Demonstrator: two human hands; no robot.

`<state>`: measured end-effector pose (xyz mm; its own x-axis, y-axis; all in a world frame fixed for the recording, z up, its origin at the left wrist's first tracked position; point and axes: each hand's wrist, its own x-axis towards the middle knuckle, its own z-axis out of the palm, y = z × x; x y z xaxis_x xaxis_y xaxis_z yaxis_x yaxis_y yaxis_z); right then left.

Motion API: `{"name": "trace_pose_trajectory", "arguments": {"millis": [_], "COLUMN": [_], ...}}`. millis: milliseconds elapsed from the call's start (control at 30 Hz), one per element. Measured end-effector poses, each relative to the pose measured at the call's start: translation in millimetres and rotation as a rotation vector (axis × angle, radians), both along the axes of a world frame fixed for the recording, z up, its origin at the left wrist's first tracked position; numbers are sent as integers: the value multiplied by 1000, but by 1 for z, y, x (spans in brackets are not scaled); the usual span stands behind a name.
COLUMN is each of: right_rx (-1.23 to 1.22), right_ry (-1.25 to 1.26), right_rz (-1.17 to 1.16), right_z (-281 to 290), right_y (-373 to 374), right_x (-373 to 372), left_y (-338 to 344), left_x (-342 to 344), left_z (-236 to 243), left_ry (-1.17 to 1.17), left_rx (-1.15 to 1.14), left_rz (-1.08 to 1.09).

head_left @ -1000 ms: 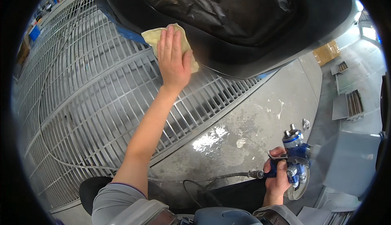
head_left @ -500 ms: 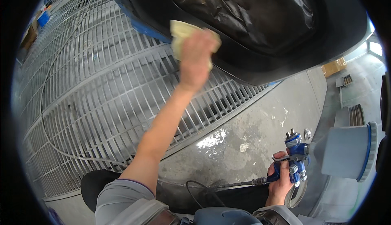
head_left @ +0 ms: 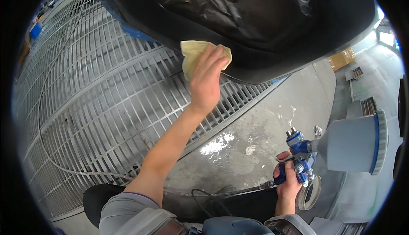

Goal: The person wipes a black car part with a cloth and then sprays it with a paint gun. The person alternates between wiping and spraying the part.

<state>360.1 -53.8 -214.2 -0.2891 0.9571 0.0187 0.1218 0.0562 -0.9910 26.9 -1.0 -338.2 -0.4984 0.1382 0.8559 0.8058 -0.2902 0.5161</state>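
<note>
My left hand reaches forward, holding a thin yellow cloth against the lower edge of a large, smooth black panel, like a car bumper. Its fingers lie over the cloth. Wrinkled dark plastic sheeting fills the panel's recessed middle. At the lower right, my right hand grips a blue spray gun by its handle. A large translucent cup with a grey lid sits on the gun, tipped to the right. An air hose runs left from the handle.
Metal floor grating spreads across the left, with a hose lying on it. Stained concrete borders it. A round tin-like lid or ring lies below the gun. A cardboard box stands at right; blue sheeting hangs under the panel.
My left hand and the cloth have moved right along the panel's lower edge. The whole view has shifted a little; the right hand still holds the spray gun.
</note>
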Motion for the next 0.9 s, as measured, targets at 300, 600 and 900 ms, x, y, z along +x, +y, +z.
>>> {"name": "trace_pose_trajectory", "arguments": {"millis": [300,600,900], "right_rx": [11,-7,-23], "right_ry": [43,76,78], "right_rz": [-14,-41,-59], "right_z": [0,1,3], "right_y": [5,8,6], "right_x": [17,22,24], "left_y": [-35,-17,-18], "left_x": [-2,3,-36], "left_z": [66,119,116], "left_ry": [-852,-100,6], "left_rx": [310,-18,-175], "left_rz": [-523,-279,-2]}}
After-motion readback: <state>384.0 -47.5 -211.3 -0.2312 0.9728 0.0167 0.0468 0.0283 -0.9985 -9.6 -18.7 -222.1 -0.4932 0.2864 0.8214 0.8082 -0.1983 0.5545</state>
